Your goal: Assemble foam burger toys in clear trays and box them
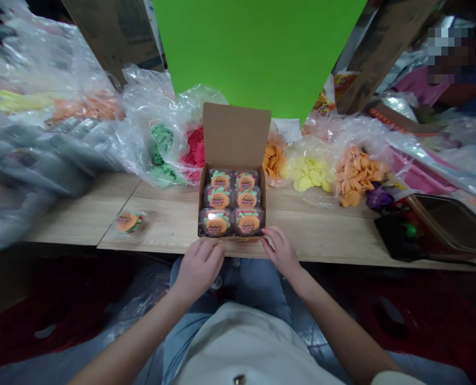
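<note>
A small cardboard box (pixel 234 133) stands open on the wooden table (pixel 169 224), its lid upright. Inside lie several clear plastic packs (pixel 232 209) with orange, green and red shapes, arranged in two columns. My left hand (pixel 200 266) rests at the box's near front edge with fingers curled downward. My right hand (pixel 281 251) touches the box's front right corner, fingers bent against it. One more clear pack (pixel 129 222) lies alone on the table, left of the box.
Clear plastic bags hold coloured discs behind the box: green (pixel 161 152), red (pixel 195 149), orange (pixel 356 176) and yellow (pixel 310 174). A dark tray (pixel 454 224) sits at the right. A green sheet (pixel 257 53) hangs behind. Another person is at the far right.
</note>
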The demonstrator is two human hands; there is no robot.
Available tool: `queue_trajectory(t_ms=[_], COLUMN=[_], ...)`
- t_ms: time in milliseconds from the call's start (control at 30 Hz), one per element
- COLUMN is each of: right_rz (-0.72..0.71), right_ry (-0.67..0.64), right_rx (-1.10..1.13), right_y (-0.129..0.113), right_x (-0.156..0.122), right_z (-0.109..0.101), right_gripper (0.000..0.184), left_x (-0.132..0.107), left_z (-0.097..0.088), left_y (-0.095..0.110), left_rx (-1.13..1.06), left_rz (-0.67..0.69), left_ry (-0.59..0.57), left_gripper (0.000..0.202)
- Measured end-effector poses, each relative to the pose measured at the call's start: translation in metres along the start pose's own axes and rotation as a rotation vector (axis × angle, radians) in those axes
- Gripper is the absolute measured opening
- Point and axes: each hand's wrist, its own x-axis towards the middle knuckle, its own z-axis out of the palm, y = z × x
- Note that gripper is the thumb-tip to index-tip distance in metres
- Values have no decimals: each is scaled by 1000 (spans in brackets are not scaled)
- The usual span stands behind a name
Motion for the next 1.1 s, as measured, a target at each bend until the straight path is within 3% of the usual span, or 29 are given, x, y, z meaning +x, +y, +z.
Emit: queue_trajectory(t_ms=[133, 300, 500, 667, 867, 1100], right_rz=[41, -106, 33, -44, -65, -22], right_ry=[-60, -237, -143, -312, -331, -327], right_rx=[45, 81, 38, -164, -249, -253], right_y=[17, 29, 38, 39, 29, 25], right_x=[4, 16, 42, 64, 60, 51], right_z=[-9, -25, -24, -14, -16, -15], right_gripper=[15, 17, 43, 29, 15, 7], left_x=[25, 55, 71, 74, 81, 78], left_z=[21, 38, 33, 32, 30, 33], left_y=[30, 46, 47, 49, 57, 51], left_rx=[-75, -16, 130, 167, 150, 128], left_rz=[183, 167, 249, 306, 280, 257], left_ry=[11, -12, -95, -123, -177, -170], left_gripper=[34, 26, 20, 19, 17, 18])
